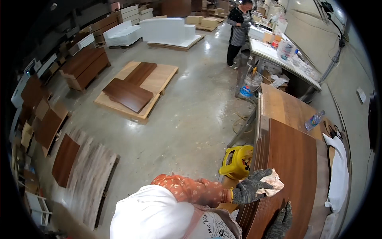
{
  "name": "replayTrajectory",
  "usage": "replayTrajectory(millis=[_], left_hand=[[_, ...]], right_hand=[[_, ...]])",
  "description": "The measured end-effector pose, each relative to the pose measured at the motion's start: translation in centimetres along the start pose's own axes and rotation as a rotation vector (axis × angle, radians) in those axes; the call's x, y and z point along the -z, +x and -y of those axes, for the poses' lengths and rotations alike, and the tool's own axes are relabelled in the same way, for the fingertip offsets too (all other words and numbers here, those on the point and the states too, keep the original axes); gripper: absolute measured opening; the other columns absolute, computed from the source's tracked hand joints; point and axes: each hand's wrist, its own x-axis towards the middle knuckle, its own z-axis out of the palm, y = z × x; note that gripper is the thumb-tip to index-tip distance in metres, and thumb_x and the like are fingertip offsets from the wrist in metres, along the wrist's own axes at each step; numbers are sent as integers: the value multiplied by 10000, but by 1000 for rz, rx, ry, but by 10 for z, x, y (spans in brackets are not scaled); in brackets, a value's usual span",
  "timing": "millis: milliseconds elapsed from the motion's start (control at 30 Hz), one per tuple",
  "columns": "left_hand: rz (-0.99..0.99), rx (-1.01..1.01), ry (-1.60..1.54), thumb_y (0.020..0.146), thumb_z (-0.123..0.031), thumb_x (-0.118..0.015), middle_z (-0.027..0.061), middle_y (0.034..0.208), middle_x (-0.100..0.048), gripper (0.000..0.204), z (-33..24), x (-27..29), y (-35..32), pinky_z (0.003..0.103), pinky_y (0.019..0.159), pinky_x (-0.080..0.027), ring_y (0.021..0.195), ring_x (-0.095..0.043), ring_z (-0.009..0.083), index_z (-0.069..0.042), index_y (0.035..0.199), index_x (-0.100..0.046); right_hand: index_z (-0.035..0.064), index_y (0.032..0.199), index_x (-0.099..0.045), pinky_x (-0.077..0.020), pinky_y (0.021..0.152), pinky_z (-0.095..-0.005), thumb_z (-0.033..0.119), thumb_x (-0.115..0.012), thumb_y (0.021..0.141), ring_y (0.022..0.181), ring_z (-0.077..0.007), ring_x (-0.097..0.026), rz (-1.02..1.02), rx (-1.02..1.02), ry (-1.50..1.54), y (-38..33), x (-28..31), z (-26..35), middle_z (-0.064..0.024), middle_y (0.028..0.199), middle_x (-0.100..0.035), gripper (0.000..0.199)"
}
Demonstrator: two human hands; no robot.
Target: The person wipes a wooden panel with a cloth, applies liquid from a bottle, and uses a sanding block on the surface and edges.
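Observation:
A stack of dark brown wooden panels [292, 153] lies on the workbench at my right. My left hand [250, 187], in a grey knit glove with a yellow cuff, grips a crumpled pale cloth [271, 182] against the top panel near its left edge. The fingers lie over the cloth and partly hide it. Nearer to me, my right hand [281, 223], also in a grey glove, rests on the same panel with its fingers stretched out and nothing visible in it. Its wrist is cut off by the picture's lower edge.
A plastic bottle [314, 120] stands on the bench beyond the panels, and white sheeting [337, 171] lies along the right. Beside the bench is a yellow stool [237, 161]. Pallets [165, 79] with brown boards stand on the floor to the left. A person [239, 34] works at a far table.

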Motion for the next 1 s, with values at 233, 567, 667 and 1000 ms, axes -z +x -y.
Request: replayTrajectory(millis=[233,567,667,1000], left_hand=[[275,-105,161,766,-150,-727,129,1204,-539,379,46,39,58,483,1043,-399,1229,-485,356,-109,1119,-597],[449,-460,601,776,-106,-610,97,1328,-562,470,102,79,122,419,988,-433,1124,-559,315,-93,1245,-574],[479,-334,614,806,-94,-622,114,1327,-553,468,95,93,127,416,1004,-421,1152,-542,308,-73,1268,-554],[552,-544,394,845,-34,-680,181,1372,-503,477,-97,43,92,429,1041,-396,1232,-502,332,-12,1299,-537]], right_hand=[[-34,1251,-584,-444,984,-378,208,-533,974,1119,-334,-588,-119,-100,-107,-14,4,9,-213,1251,-602,372],[5,1233,-607,-433,1005,-398,192,-509,969,1110,-342,-588,-423,-360,-285,-124,34,12,-177,1201,-635,338],[-26,1271,-561,-421,1021,-358,89,-467,979,1172,-287,-551,-561,-609,-157,-185,49,-17,-170,1297,-577,328],[23,1173,-629,-465,935,-354,157,-597,924,1072,-295,-612,-972,-808,-618,-349,141,0,-161,1149,-654,285]])
